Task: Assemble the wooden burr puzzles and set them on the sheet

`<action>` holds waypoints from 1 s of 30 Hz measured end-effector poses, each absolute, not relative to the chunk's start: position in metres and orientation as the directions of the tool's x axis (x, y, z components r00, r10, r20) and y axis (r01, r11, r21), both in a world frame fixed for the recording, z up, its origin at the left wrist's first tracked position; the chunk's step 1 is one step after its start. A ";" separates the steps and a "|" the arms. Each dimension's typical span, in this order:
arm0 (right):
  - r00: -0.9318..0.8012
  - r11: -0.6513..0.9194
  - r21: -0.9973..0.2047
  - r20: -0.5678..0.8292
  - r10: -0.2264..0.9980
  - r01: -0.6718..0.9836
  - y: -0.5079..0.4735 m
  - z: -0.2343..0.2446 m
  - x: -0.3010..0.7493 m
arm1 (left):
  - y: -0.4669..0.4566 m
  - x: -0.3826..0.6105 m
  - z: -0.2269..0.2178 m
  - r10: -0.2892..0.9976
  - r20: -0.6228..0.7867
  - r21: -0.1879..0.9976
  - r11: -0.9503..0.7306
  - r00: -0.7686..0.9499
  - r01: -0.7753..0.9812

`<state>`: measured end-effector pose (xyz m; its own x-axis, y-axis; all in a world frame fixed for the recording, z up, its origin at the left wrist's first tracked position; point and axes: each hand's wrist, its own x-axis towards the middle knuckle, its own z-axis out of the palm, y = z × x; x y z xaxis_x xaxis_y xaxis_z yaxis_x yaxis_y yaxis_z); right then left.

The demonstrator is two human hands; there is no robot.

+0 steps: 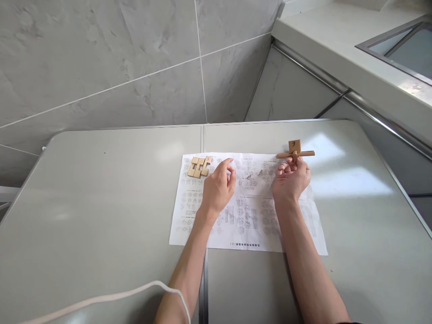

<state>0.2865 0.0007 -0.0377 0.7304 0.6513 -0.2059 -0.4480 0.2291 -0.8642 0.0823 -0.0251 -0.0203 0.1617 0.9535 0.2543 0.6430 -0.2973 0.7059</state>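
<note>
Over the printed sheet (219,234), my left hand (219,185) is loosely curled, its fingers apart and nothing visible in them. Beside it, to the left, several notched wooden puzzle pieces (199,166) lie together on the sheet's upper left corner. My right hand (292,179), palm turned up, pinches a wooden burr puzzle piece assembly (294,147) between thumb and fingers. That assembly has a square block with a dark mark on top and a long stick crossing it sideways. The part inside my fingertips is hidden.
The paper, covered in small diagrams, spans the seam of a pale folding table (101,202). A white cable (128,293) runs in front at the lower left. Behind are a grey tiled wall (135,54) and, at right, a white counter (324,40) with a sink.
</note>
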 end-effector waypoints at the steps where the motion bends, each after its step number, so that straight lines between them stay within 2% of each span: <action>1: 0.730 0.225 -0.870 -0.200 0.653 -0.439 0.001 -0.038 0.287 | -0.025 0.082 -0.020 0.953 0.255 0.705 -0.299 0.163 0.644; 9: 0.720 0.163 -0.898 -0.207 0.662 -0.408 -0.006 -0.028 0.273 | -0.025 0.082 -0.021 0.948 0.266 0.704 -0.315 0.174 0.636; 11: 0.702 0.169 -0.916 -0.150 0.696 -0.363 -0.011 -0.022 0.262 | -0.025 0.082 -0.021 0.946 0.268 0.708 -0.321 0.181 0.630; 14: 0.676 0.234 -0.946 0.021 0.737 -0.226 -0.018 -0.015 0.243 | -0.026 0.082 -0.018 0.939 0.282 0.709 -0.342 0.197 0.617; 17: 0.582 0.246 -0.956 0.110 0.806 -0.159 -0.021 -0.013 0.229 | -0.026 0.082 -0.013 0.915 0.364 0.687 -0.391 0.176 0.613; 20: 0.469 0.193 -0.970 0.103 0.877 -0.148 -0.022 -0.014 0.224 | -0.025 0.080 -0.008 0.863 0.501 0.615 -0.412 0.070 0.672; 24: 0.392 0.122 -0.982 0.057 0.918 -0.143 -0.021 -0.014 0.224 | -0.020 0.070 -0.006 0.802 0.581 0.537 -0.254 -0.135 0.804; 30: 0.325 0.074 -0.990 0.030 0.945 -0.122 -0.020 -0.014 0.225 | -0.015 0.053 -0.015 0.835 0.462 0.540 0.002 -0.299 0.842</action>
